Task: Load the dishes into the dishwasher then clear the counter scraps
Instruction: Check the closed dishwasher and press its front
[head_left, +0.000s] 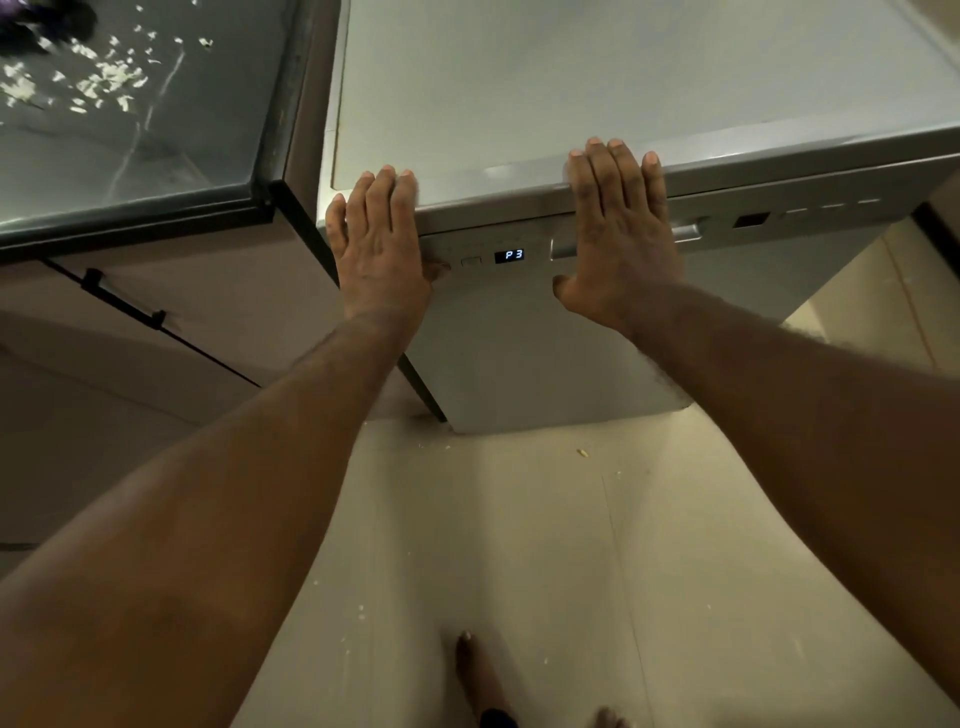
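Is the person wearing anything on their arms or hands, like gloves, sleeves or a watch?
No. The left hand and right hand are bare: no gloves, rings or watch showing. The left forearm and right forearm are uncovered, no sleeve in view.

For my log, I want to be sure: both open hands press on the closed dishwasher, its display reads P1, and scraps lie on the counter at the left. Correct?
Not quite: the head view shows the display reading P3, not P1. The rest holds: left hand and right hand press on the closed dishwasher; scraps lie on the counter.
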